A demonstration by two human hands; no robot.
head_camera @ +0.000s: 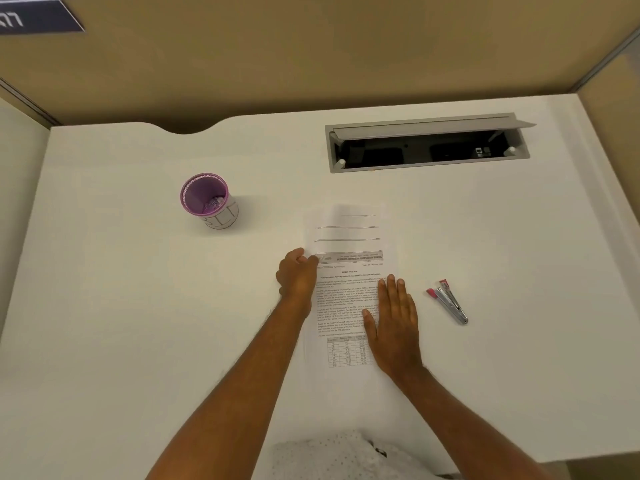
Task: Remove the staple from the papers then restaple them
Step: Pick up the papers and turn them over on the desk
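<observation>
Pressing papers (346,299) headed "MEDIA RELEASE", right hand (394,327) flat, left hand (296,275) pinching corner.

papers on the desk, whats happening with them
A person is working on the stapled papers lying on a white desk. The left hand pinches at the sheets' top left corner, where a staple would sit, while the right hand presses flat on the page to steady it. A small stapler lies untouched to the right, and a purple cup stands further back on the left.
</observation>
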